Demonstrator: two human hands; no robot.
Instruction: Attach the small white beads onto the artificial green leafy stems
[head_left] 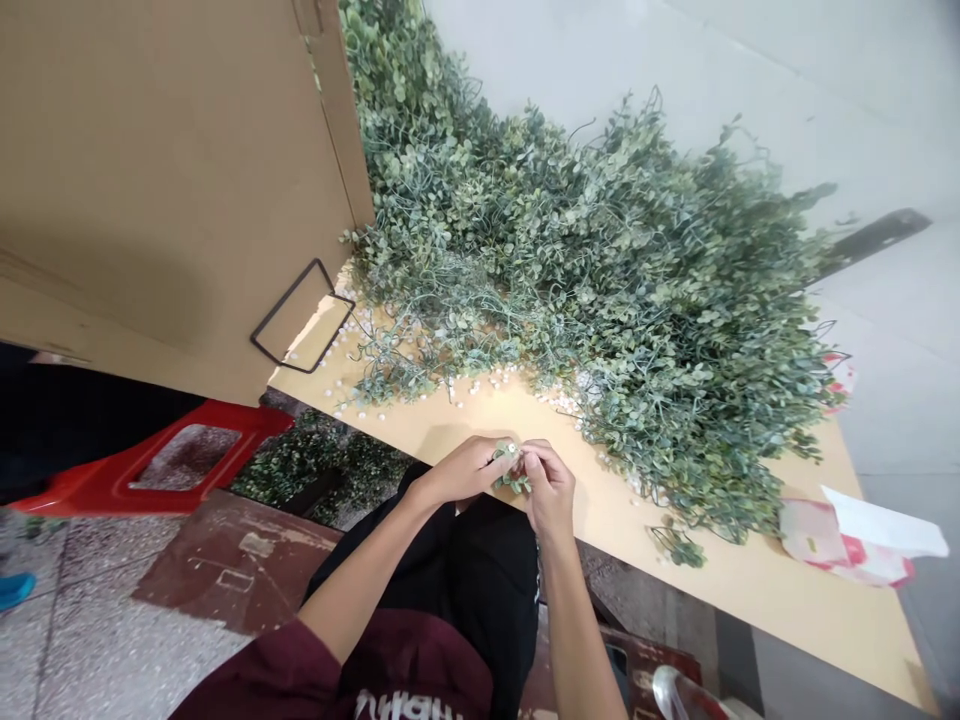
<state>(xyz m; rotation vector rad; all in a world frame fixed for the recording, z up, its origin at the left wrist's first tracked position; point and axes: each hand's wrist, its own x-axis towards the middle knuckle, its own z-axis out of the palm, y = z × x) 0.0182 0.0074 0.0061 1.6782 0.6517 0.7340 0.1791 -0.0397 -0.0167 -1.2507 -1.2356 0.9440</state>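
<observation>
Green leafy sprig (511,472), short and plastic-looking, with a tiny white bead at its centre, sits pinched between the pressed-together fingertips of both hands, so the grip closes right on it: left hand (461,470) on one side, right hand (550,490) on the other. It is held just inside the near edge of a pale wooden tabletop (720,570). Beyond, a large heap of grey-green artificial foliage (600,250) spreads across the tabletop, with small white beads (495,385) scattered along its fringe. A tan cardboard panel (172,190) stands to the left, a thin black rectangular wire frame (300,315) at its corner.
</observation>
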